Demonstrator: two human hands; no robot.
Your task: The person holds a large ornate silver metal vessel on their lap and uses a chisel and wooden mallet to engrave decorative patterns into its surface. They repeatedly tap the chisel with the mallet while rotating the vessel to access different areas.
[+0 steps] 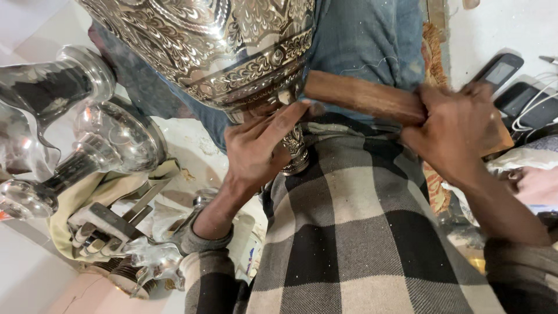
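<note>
Left hand (256,148): fingers curled loosely round the narrow neck of the embossed silver vessel (232,52), forefinger stretched out across it toward the wooden tool (363,96). Palm side hidden, so how firm the grip is, can't tell. Right hand (456,131): closed around the far end of the wooden tool, fingers wrapped over it; the tool's end is buried under the hand. Its near end meets the vessel's neck just by the left forefinger, but the contact spot is hidden behind the finger.

Vessel sits in the person's lap, over the checked cloth (354,232) and blue fabric (372,40); its top is cut off by the upper frame edge. Small foot below the left hand is only partly visible.

Left of that: polished metal stand pieces (70,116), blurred and reflective, shapes hard to separate. Below them a metal tool (102,224) on yellowish cloth. Right edge: two dark phones (511,84) and white cables (537,107), partly cut off.
</note>
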